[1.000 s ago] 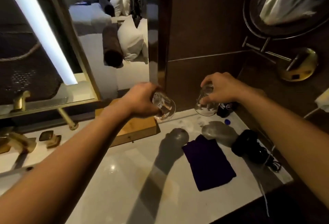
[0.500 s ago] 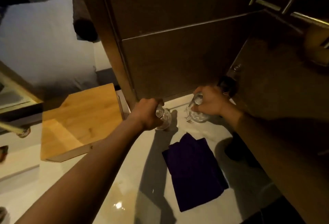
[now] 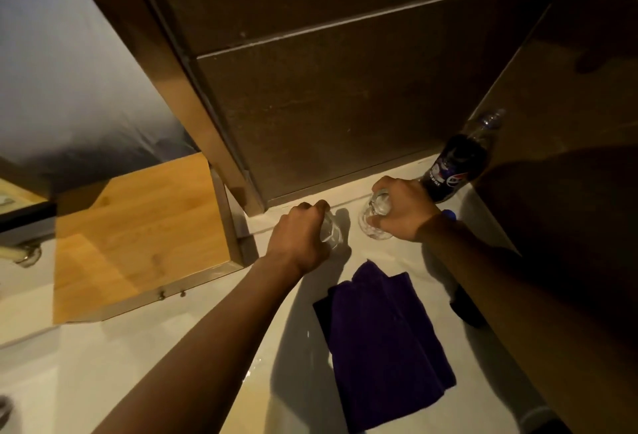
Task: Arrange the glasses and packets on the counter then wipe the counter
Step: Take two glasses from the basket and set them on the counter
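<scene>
Glasses (image 3: 374, 217) upright in hands (image 3: 402, 209).

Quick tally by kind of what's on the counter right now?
Glasses: 2, left glass and right glass, one in each hand
Cloth: 1
Bottle: 1
Bottle cap: 1
Wooden board: 1
Total: 6

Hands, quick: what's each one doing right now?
Left hand: closed around a glass.
Right hand: closed around another glass.
</scene>
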A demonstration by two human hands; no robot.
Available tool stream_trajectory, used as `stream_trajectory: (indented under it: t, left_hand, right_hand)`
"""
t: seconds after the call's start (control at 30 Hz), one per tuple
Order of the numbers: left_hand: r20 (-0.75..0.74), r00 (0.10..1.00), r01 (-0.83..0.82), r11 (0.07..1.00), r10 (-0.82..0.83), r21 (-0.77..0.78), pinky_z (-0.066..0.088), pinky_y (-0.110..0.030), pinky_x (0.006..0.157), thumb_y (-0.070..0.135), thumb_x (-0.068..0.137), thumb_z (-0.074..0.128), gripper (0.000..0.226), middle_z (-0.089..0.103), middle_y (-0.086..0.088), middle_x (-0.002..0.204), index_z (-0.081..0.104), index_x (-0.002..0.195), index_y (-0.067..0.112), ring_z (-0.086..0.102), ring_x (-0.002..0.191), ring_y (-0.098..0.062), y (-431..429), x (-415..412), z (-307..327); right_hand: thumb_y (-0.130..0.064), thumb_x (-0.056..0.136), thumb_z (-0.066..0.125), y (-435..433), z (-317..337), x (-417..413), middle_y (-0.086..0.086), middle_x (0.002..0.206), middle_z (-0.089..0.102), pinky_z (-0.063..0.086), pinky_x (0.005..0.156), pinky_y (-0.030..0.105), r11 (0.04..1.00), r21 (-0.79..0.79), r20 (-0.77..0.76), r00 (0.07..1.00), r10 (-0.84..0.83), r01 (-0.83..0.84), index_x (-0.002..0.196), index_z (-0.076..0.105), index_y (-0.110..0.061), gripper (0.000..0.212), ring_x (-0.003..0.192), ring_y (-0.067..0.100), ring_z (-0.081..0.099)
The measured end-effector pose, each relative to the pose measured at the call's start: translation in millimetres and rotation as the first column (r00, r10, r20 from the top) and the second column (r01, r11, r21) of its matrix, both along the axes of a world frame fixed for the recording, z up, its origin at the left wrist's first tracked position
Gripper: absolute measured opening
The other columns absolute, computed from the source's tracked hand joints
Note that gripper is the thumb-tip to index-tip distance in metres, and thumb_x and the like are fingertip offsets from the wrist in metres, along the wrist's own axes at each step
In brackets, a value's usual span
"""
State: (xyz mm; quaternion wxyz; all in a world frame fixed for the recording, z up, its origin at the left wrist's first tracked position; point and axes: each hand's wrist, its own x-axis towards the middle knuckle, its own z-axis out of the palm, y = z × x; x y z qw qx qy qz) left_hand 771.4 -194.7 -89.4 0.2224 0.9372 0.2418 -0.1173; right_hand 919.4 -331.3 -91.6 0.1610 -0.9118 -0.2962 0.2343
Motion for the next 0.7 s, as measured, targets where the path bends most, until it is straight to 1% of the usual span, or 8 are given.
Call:
stream_trajectory:
  t: [0.1, 0.2, 0.33, 0.5, 0.7]
  left_hand:
    - [0.025, 1.0, -0.007, 1.0, 0.008, -0.002, 0.056, -0.045, 0.088, 0.026, 0.078, 0.079, 0.065, 0.064, -0.012, 0.126, 0.051, 0.135, 0.018, 0.062, 0.107, -0.034, -1, 1, -1]
    - [0.04, 0.999, -0.008, 1.0, 0.008, 0.003, 0.055, -0.042, 0.085, 0.027, 0.079, 0.078, 0.064, 0.065, -0.011, 0.126, 0.051, 0.137, 0.02, 0.063, 0.106, -0.033, -3, 2, -2]
    - [0.044, 0.999, -0.013, 1.0, 0.013, -0.011, 0.053, -0.04, 0.09, 0.027, 0.081, 0.077, 0.069, 0.064, -0.011, 0.132, 0.047, 0.143, 0.021, 0.062, 0.113, -0.033, -5, 2, -4]
    - [0.072, 0.996, -0.045, 0.997, 0.05, -0.068, 0.053, -0.041, 0.095, 0.031, 0.078, 0.081, 0.07, 0.065, -0.008, 0.133, 0.051, 0.141, 0.019, 0.062, 0.116, -0.031, -4, 1, -6]
    - [0.103, 0.991, -0.082, 0.992, 0.091, -0.092, 0.055, -0.043, 0.097, 0.036, 0.074, 0.084, 0.074, 0.066, -0.008, 0.132, 0.053, 0.14, 0.02, 0.063, 0.116, -0.03, -7, 0, -9]
  right_hand:
    - [-0.023, 0.076, 0.085, 0, -7, -3, 0.007, 0.122, 0.063, 0.053, 0.091, 0.035, 1.0, -0.015, 0.011, 1.0, 0.004, -0.004, 0.13, 0.056, -0.018, 0.061, 0.113, 0.027, 0.06]
    - [-0.021, 0.077, 0.084, 2, -10, -4, 0.009, 0.125, 0.061, 0.054, 0.094, 0.037, 1.0, -0.019, 0.02, 1.0, 0.0, 0.0, 0.134, 0.054, -0.017, 0.064, 0.115, 0.028, 0.059]
    - [-0.018, 0.077, 0.085, -1, -12, -1, 0.009, 0.127, 0.06, 0.053, 0.095, 0.038, 0.999, -0.025, 0.032, 0.999, 0.027, -0.026, 0.133, 0.054, -0.018, 0.065, 0.116, 0.029, 0.058]
    - [-0.019, 0.077, 0.084, -5, -13, 6, 0.006, 0.128, 0.061, 0.053, 0.094, 0.039, 0.995, -0.031, 0.048, 0.994, 0.097, -0.096, 0.131, 0.055, -0.021, 0.062, 0.115, 0.028, 0.059]
    - [-0.02, 0.075, 0.085, -6, -17, 8, 0.005, 0.127, 0.062, 0.056, 0.094, 0.041, 0.992, -0.02, 0.059, 0.99, 0.125, -0.124, 0.129, 0.055, -0.021, 0.061, 0.113, 0.027, 0.06]
